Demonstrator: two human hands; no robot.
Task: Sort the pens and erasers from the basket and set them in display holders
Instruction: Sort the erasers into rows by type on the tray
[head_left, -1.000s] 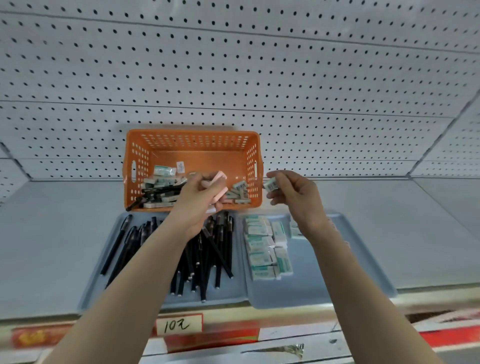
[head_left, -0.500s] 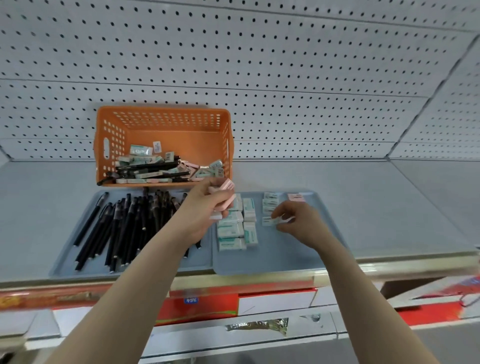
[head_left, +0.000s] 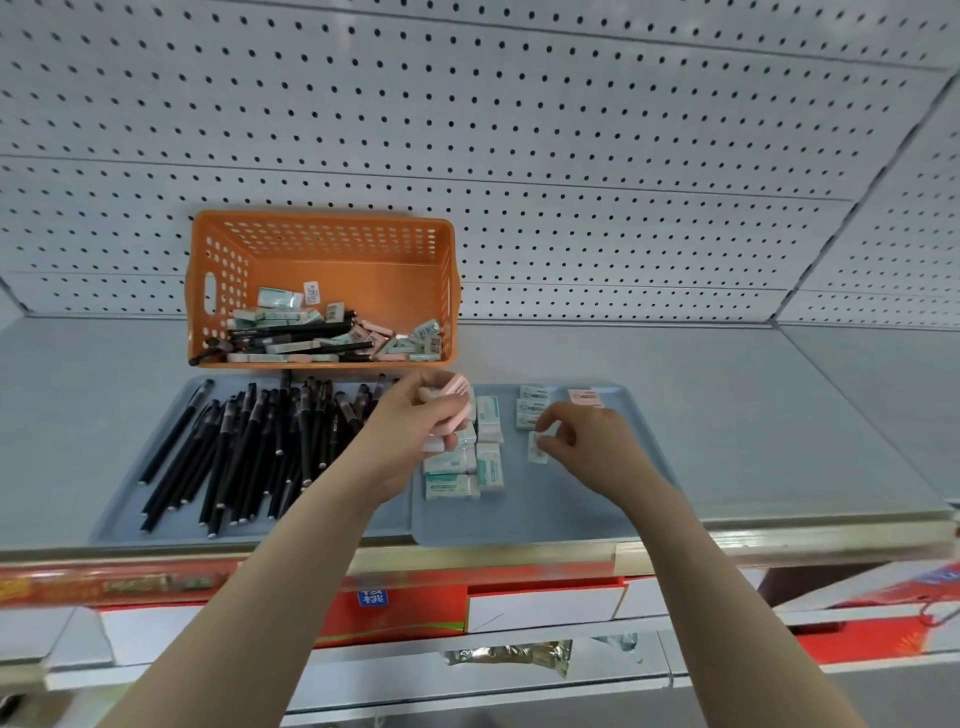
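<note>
An orange basket (head_left: 322, 236) at the back of the shelf holds mixed erasers and black pens. In front of it lie two grey trays: the left tray (head_left: 130, 525) carries several black pens (head_left: 249, 441), the right tray (head_left: 639, 467) carries green-and-white erasers (head_left: 488, 457) in rows. My left hand (head_left: 415, 431) grips pink erasers (head_left: 457, 400) above the gap between the trays. My right hand (head_left: 597, 441) pinches a small white eraser (head_left: 536, 448) that stands low on the right tray, beside two other white erasers (head_left: 532, 408).
A pink eraser (head_left: 584, 397) lies at the back of the right tray. White pegboard backs the grey shelf. Below the shelf's metal front edge sit red and white boxes.
My right hand came down from beside the basket with the white eraser to the right tray. My left hand drew back from the basket, still holding the pink erasers.
</note>
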